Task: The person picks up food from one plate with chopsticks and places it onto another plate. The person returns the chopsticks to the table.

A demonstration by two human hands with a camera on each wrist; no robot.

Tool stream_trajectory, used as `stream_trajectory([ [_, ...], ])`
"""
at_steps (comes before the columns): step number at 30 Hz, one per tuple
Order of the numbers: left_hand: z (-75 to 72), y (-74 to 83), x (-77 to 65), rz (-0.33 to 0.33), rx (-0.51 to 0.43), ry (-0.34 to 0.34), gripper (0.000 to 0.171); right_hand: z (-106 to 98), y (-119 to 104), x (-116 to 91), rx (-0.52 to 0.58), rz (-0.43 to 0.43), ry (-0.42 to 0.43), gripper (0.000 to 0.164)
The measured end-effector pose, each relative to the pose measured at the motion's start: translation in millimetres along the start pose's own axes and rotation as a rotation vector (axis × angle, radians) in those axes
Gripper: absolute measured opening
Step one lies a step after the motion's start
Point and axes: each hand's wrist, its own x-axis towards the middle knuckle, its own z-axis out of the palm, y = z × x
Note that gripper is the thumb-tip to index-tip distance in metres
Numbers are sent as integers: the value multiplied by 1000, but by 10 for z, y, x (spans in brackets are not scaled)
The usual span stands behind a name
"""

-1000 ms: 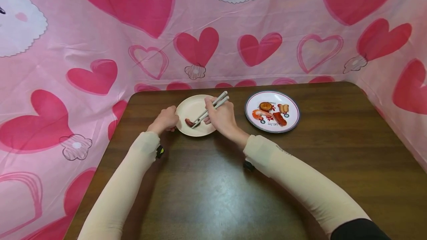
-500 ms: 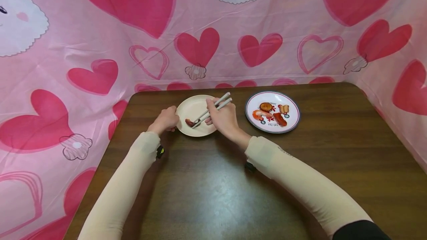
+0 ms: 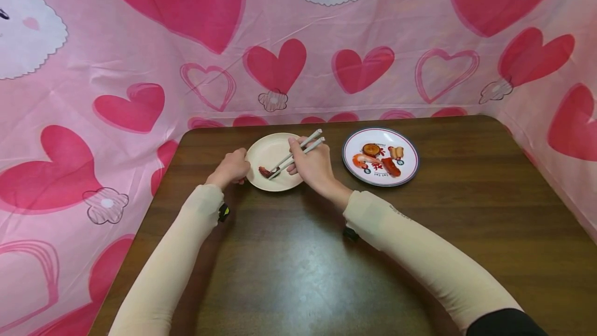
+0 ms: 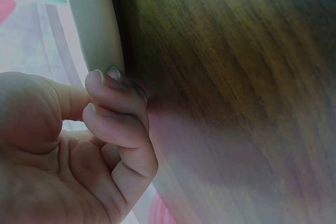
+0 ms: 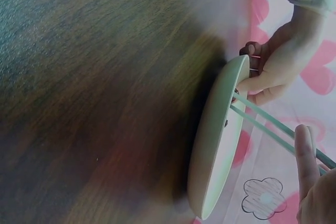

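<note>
My left hand [image 3: 232, 166] pinches the left rim of a cream plate [image 3: 275, 144] between thumb and curled fingers; the left wrist view shows the curled fingertips [image 4: 105, 87] at the plate's edge. In my right hand [image 3: 313, 167] is a pair of pale chopsticks [image 5: 273, 120], slanting down to the left. Their tips, slightly apart, meet a dark reddish-brown piece of food [image 3: 265, 171] lying on the cream plate. Whether the tips grip that piece or only touch it, I cannot tell. The right wrist view sees the plate nearly edge-on, so its contents are mostly hidden.
Right of the cream plate stands a white plate with a blue rim [image 3: 387, 136]. It bears a shrimp [image 3: 364, 160], a round brown slice [image 3: 371, 150], a red piece [image 3: 391, 166] and a pale yellowish piece [image 3: 397, 152]. A pink heart-patterned cloth surrounds the wooden table [image 3: 280, 263].
Compared with a second ago, my right hand and the chopsticks have shifted slightly to the right. The left hand and both plates stay in place.
</note>
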Motion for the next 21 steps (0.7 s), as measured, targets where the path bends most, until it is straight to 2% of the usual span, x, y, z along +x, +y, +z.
stream_trajectory([
  [12, -7, 9, 21, -2, 50, -6, 30, 7, 14, 3, 30, -32, 7, 37],
  [21, -12, -3, 26, -2, 43, -3, 30, 9, 15, 3, 37, -24, -6, 42],
])
